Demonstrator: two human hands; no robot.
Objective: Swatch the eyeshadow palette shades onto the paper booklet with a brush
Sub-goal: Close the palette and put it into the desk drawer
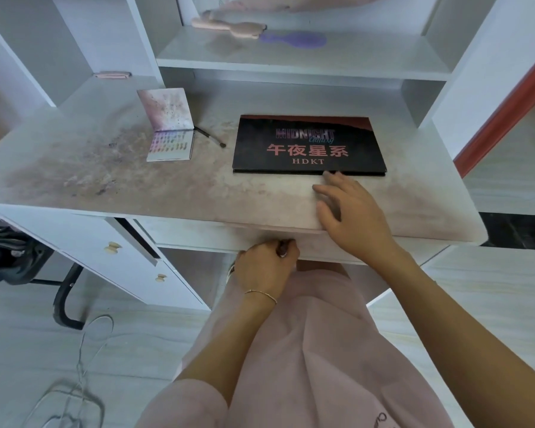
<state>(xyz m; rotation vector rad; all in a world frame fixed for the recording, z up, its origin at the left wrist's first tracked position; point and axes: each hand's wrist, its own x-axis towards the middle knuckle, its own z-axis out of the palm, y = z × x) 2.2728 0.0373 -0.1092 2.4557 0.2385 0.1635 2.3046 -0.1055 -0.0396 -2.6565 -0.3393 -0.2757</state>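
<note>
The closed eyeshadow palette (309, 145) lies at frame centre on the bench (105, 177); the right hand (349, 208) reaches it, fingers spread wide. The left hand (264, 264) is curled (contents unclear). The booklet (170, 134), centre-left, already shows swatches; the brush (210, 137) lies untouched.

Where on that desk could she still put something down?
The front-left desk is bare though dusty, as is the strip between the booklet and black palette, below the brush. It is crowded front-right, where her right hand reaches the palette.
</note>
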